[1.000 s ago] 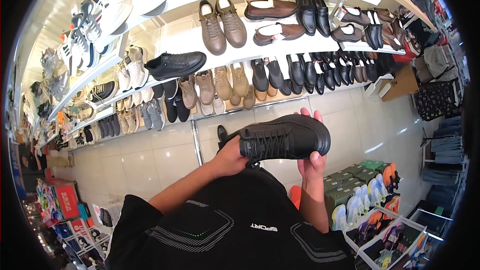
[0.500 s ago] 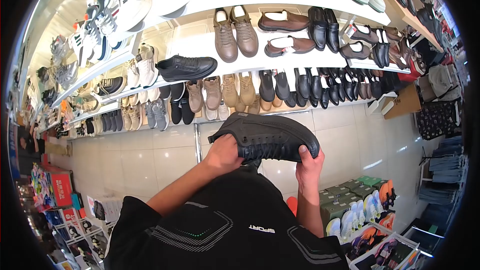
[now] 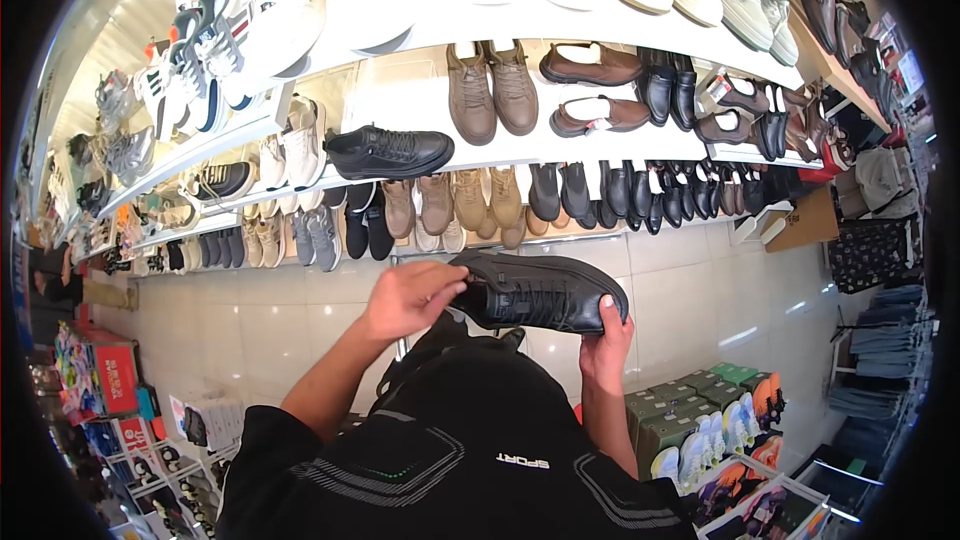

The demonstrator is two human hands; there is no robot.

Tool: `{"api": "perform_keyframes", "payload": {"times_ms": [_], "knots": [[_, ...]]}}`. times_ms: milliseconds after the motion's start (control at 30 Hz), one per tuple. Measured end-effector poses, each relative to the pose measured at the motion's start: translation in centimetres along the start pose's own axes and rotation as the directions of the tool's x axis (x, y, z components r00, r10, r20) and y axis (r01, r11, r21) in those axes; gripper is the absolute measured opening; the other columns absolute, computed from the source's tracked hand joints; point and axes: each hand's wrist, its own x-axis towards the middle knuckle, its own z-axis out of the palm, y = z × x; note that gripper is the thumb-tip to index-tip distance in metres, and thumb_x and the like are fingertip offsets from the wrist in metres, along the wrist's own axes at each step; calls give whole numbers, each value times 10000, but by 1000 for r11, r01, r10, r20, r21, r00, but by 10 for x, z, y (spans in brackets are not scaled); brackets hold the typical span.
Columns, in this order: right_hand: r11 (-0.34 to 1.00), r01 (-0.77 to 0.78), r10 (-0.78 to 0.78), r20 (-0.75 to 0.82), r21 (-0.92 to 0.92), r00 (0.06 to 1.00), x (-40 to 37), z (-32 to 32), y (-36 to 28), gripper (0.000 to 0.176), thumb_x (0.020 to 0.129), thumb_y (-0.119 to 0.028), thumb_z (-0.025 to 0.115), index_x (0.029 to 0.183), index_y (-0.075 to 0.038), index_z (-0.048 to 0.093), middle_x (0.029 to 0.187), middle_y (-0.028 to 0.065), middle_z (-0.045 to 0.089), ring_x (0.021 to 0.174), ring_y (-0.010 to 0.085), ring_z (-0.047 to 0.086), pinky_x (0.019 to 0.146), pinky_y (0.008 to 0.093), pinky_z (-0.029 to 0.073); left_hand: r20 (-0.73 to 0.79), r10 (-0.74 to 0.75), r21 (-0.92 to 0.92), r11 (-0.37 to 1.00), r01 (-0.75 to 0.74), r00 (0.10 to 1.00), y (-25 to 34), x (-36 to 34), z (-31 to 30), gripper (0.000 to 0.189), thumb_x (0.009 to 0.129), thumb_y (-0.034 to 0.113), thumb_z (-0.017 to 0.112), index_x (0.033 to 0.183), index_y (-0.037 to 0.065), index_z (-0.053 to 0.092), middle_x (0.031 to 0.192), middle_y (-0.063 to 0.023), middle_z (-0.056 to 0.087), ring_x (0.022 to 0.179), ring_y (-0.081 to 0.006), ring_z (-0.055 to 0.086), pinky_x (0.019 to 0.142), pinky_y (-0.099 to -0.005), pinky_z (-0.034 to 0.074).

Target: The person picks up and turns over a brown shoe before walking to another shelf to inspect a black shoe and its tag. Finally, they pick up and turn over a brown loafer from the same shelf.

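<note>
A black lace-up shoe (image 3: 545, 290) is held sideways in front of my chest, its laces and opening turned toward me. My right hand (image 3: 608, 345) grips it at the toe, thumb on top and the other fingers mostly hidden beneath. At the heel end, my left hand (image 3: 408, 298) is closed in a pinch, its fingertips at the edge of the shoe's collar. Part of the dark inside shows beside those fingertips. On the shelf ahead lies a similar single black shoe (image 3: 390, 152), out of reach of both hands.
White shelves (image 3: 580, 148) of shoes curve across the front, with brown lace-up shoes (image 3: 493, 90) on the middle tier. Below is a tiled floor (image 3: 690, 285). Stacked green shoeboxes (image 3: 690, 400) stand at right, a red box (image 3: 115, 375) at left, and folded jeans (image 3: 880, 340) far right.
My left hand has come out of the shoe's opening to its collar edge. The shoe has tilted, showing more of its laces and opening. My right hand keeps its grip on the toe.
</note>
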Motion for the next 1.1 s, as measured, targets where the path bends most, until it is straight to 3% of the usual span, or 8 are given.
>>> {"api": "perform_keyframes", "payload": {"times_ms": [67,333,533,633,733,767,900,1100], "knots": [[1000,-2,2,-52,0,999,7,7,1,381,954,-211,689,1213,58,610,1128,138,695,972,214,695,879,350,567,-32,-92,55,994,94,995,-17,17,-30,134,846,93,774,954,19,745,940,-133,751,879,-309,719,761,-364,575],[997,56,-63,-125,-60,990,22,45,2,419,976,-263,646,1242,58,604,1138,139,695,1033,225,678,940,384,537,-206,-117,617,755,222,972,-233,122,-95,740,777,166,822,1443,85,512,1509,-197,459,1374,-395,445,1129,-475,388],[998,62,-63,-222,-12,973,12,69,22,460,971,-300,636,1259,58,608,1185,151,697,1077,251,679,976,403,527,-11,-294,821,543,177,956,-351,207,-114,857,781,313,807,1514,99,419,1551,-208,408,1442,-397,363,1198,-520,286],[995,97,-97,-284,-13,954,3,77,33,467,970,-305,630,1266,56,605,1199,157,693,1084,261,679,983,409,529,181,-550,843,514,159,815,-368,223,-117,830,834,335,742,1544,105,378,1604,-200,344,1489,-389,294,1229,-508,243],[994,107,-111,-314,-29,943,-4,89,39,461,977,-305,617,1267,52,604,1210,156,688,1090,260,679,984,412,530,200,-557,764,604,228,806,-418,218,-115,765,866,333,710,1529,104,405,1600,-204,351,1487,-394,295,1232,-499,239],[994,109,-112,-324,-27,939,-4,92,41,461,977,-305,617,1267,52,604,1210,156,688,1090,260,679,984,412,530,124,-387,796,588,141,914,-429,216,-113,538,893,358,660,1360,95,608,1404,-174,589,1352,-350,498,1130,-439,400],[995,102,-96,-363,-2,927,0,92,49,459,980,-301,610,1272,53,599,1225,155,680,1110,258,671,990,414,528,-26,-95,694,715,87,995,-440,211,-124,496,919,349,643,1326,68,629,1338,-192,632,1305,-352,542,1090,-428,422],[994,107,-112,-356,-34,928,7,95,49,428,962,-265,643,1237,63,609,1219,144,679,1117,256,660,1025,420,493,-86,-180,635,748,193,980,-450,218,-148,530,921,374,649,1351,67,608,1378,-203,594,1332,-360,514,1110,-437,399]]}}
